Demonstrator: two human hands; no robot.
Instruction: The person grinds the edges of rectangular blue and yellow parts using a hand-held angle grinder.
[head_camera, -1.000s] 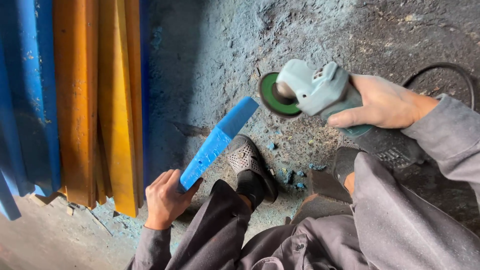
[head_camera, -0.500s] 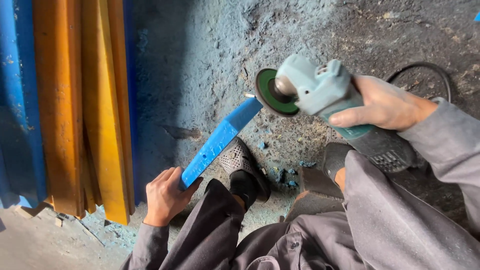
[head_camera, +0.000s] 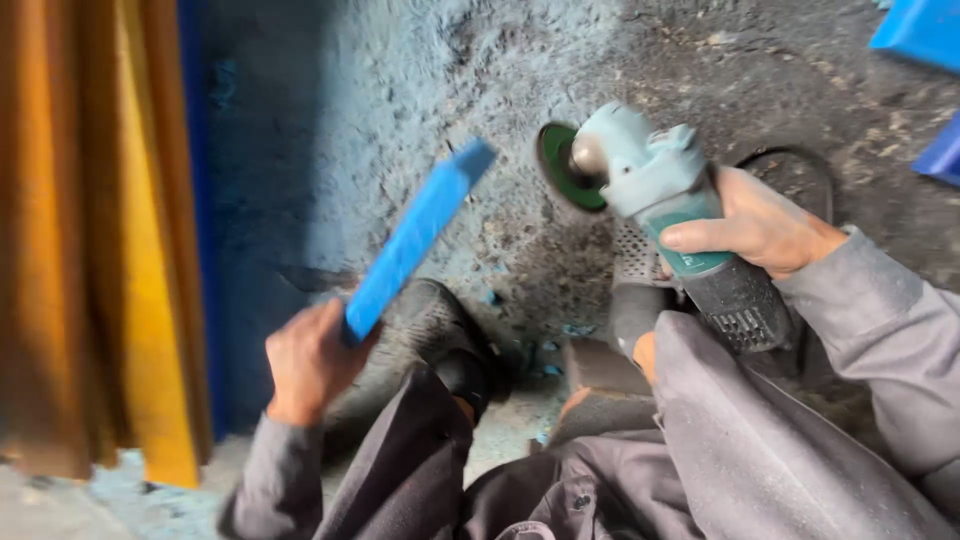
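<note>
While the left hand (head_camera: 308, 362) grips a blue bar (head_camera: 418, 240) mid-frame, the right hand (head_camera: 755, 222) clasps the angle grinder (head_camera: 660, 200), whose disc needs bringing onto the bar's upper end.

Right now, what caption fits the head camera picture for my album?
Left hand holds a blue bar up while the right hand grips an angle grinder, its green disc apart from the bar.

left hand (head_camera: 308, 362): low in the head view, fist closed, fingers curled tight, knuckles up, wrist bent back from a grey sleeve
right hand (head_camera: 752, 222): higher, well apart from the left, palm down, fingers (head_camera: 690, 238) wrapped in a firm grip
arms: both in grey sleeves, the right forearm running up from the lower right corner
legs: knees bent, spread between the arms
</note>
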